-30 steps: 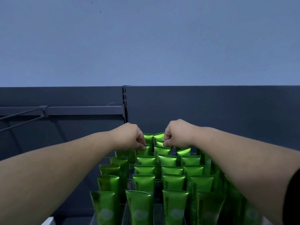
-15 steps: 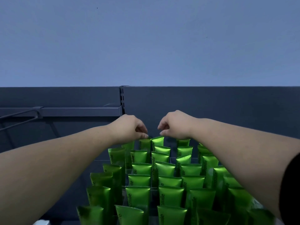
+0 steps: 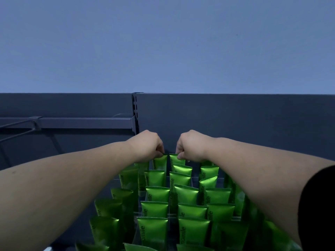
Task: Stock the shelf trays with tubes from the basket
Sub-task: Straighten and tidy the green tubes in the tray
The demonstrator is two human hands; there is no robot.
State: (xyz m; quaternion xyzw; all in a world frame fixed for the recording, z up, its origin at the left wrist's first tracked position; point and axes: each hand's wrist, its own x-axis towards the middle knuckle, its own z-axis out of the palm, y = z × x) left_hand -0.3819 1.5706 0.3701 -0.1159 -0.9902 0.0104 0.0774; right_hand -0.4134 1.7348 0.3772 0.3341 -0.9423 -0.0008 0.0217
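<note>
Reaching arms: two bare forearms stretch forward from the lower corners and meet over the back edge of the trays.
Rail: one dark bar at the left, ending at one slotted upright.
Left hand: knuckles up, fingers curled, thumb and fingertips pinching the crimped top of the left tube, rearmost in the second column.
Right hand: same pose, pinching the top of the right tube, rearmost in the third column, just beside the other.
Green tubes: upright, crimp up; four columns show plainly, five to seven in each, about two dozen. More near the right edge are hidden behind the arm, so no full count.
Trays: clear dividers between the columns; how many, I cannot tell.
Back panel: one, dark grey, under a blue-grey wall.
Sleeve: one, black, on the right upper arm.
</note>
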